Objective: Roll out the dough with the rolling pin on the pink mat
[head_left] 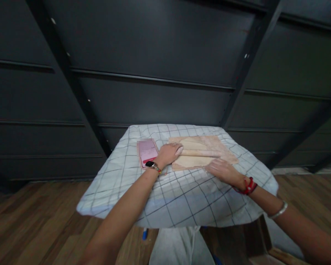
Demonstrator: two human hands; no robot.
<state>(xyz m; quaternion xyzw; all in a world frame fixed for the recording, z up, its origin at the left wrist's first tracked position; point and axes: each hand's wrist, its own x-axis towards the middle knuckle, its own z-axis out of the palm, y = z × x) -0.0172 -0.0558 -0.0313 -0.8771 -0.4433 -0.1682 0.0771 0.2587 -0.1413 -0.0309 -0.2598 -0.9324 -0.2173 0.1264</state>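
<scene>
A rolling pin (201, 152) lies across a thin, pale sheet of dough (193, 161) on a flour-dusted board (227, 151). My left hand (169, 152) is closed over the pin's left end. Close to the front edge of the dough, just below the pin's right end, is my right hand (223, 170). Its floury fingers are drawn together and bent down; what they grip, if anything, is hidden. The pin's right end shows bare, apart from that hand.
A phone (148, 151) with a lit screen lies left of the board. A checked cloth (182, 198) covers the small table. Dark metal panels (160, 99) stand behind it. Below are a wooden floor (41, 217) and a blue object (145, 233).
</scene>
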